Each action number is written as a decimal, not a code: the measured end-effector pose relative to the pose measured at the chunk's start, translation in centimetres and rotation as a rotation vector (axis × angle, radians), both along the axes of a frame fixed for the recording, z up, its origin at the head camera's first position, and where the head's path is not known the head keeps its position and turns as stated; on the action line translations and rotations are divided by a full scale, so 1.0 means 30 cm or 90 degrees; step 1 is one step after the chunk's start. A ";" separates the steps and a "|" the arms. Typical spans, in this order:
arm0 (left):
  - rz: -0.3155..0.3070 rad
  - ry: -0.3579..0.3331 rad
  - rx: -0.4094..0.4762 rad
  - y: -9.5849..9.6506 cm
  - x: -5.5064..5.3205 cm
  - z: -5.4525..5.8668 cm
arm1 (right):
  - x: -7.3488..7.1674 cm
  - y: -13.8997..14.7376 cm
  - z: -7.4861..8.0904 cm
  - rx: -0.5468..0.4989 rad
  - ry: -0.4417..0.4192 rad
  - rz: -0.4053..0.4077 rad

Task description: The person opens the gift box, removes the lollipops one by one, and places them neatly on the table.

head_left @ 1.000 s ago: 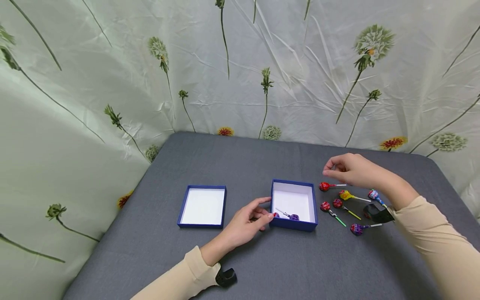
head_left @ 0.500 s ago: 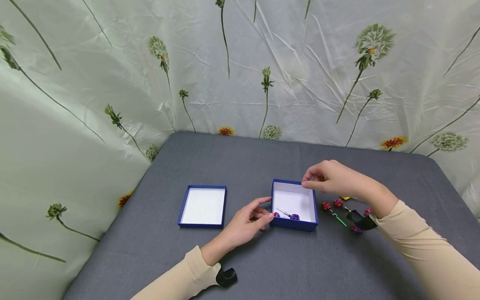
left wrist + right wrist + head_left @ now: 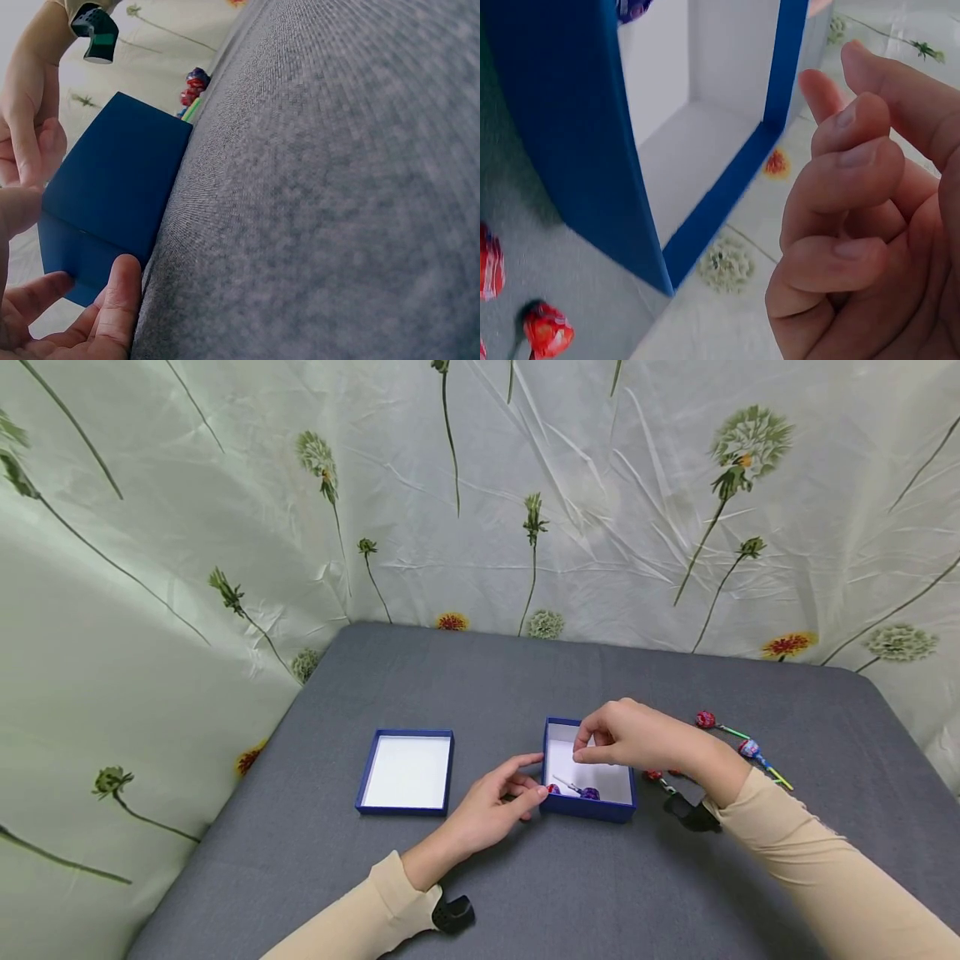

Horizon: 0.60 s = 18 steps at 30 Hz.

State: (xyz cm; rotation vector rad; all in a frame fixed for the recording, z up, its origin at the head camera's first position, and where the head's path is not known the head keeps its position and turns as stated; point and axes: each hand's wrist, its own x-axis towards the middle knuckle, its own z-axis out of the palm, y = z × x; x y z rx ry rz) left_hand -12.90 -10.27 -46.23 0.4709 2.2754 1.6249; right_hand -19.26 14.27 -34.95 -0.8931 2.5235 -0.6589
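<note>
A square blue box (image 3: 587, 810) with a white inside stands on the grey table. In it lie a purple lollipop (image 3: 590, 794) and, by the near left corner, a red-wrapped one (image 3: 553, 790). My left hand (image 3: 491, 806) touches the box's left side, thumb at the near corner and other fingers fairly straight along the wall, as the left wrist view also shows. Over the box's right half hovers my right hand (image 3: 633, 737), fingers loosely bent. In the right wrist view nothing is visible between its thumb and fingertips (image 3: 859, 155).
A shallow blue-rimmed lid (image 3: 405, 772), white inside, lies left of the box. To the right are several lollipops, including a red one (image 3: 705, 719) and a blue one (image 3: 748, 748), partly covered by my right arm. A flower-printed cloth (image 3: 480, 527) hangs behind the table.
My right hand has moved left and nearer, from above the lollipops to over the box. More lollipops at the far right now show from behind the arm. My left hand and the box stay put.
</note>
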 end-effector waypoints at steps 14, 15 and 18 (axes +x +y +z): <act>-0.002 -0.009 0.007 -0.001 0.002 0.006 | 0.020 -0.075 -0.046 0.020 -0.011 0.016; -0.003 -0.009 0.008 0.000 0.002 0.006 | 0.020 -0.078 -0.049 0.018 -0.013 0.019; -0.004 -0.009 0.010 -0.001 0.001 0.005 | 0.020 -0.084 -0.056 0.013 -0.014 0.027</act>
